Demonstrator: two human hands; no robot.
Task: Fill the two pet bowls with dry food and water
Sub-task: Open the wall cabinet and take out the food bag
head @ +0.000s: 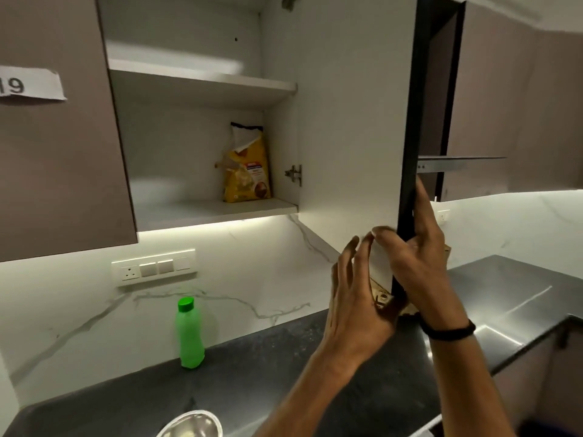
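Observation:
A yellow bag of dry food (247, 171) stands upright on the lower shelf of the open wall cabinet (202, 86), against its right wall. My right hand (419, 257) grips the lower edge of the open cabinet door (353, 121). My left hand (353, 298) is just beside it, fingers spread, touching the door's inner face and holding nothing. A green water bottle (189, 334) with a green cap stands on the dark counter by the marble wall. The rim of a steel bowl (192, 425) shows at the bottom edge. A second bowl is not in view.
A dark stone counter (284, 373) runs along the marble backsplash. A steel sink area (517, 307) lies at the right. A switch panel (154, 268) sits on the wall under the cabinet. The closed cabinet door at left carries a paper label (28, 85). A brown object is partly hidden behind my hands.

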